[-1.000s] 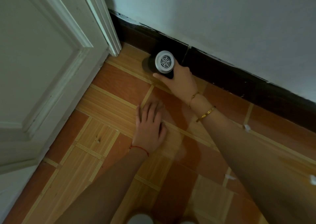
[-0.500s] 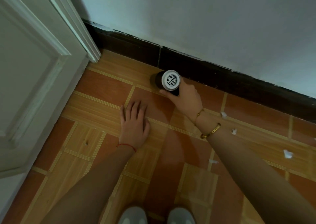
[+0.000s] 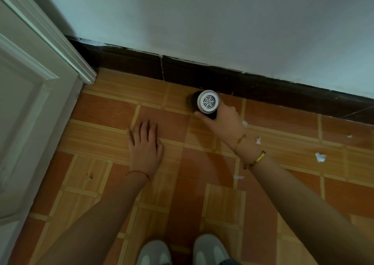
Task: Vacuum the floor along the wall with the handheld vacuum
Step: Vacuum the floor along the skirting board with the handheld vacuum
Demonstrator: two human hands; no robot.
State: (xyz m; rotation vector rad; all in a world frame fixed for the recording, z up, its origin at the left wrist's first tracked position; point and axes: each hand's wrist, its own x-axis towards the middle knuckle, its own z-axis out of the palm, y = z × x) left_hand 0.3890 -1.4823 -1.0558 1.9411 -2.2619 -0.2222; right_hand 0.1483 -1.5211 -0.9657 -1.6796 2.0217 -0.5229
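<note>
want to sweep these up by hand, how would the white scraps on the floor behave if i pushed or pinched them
The white scraps look like torn, crumpled tissue, so probably very light and floppy. A push would likely skid them across the smooth floor tiles without rolling. Pinched, they should crush, not break.

A white panelled door (image 3: 30,106) is standing at the left, its moulded frame (image 3: 66,48) meeting the dark skirting board (image 3: 253,82) that is running along the foot of the pale wall. A pair of grey-white shoes (image 3: 182,250) is showing at the bottom edge, toes pointing toward the skirting, with the left shoe (image 3: 153,252) and the right shoe (image 3: 210,248) sitting close together but apart. Small scraps of white paper (image 3: 320,157) are lying scattered at the right, and a tiny chip or mark (image 3: 90,177) is showing near the door.
</note>
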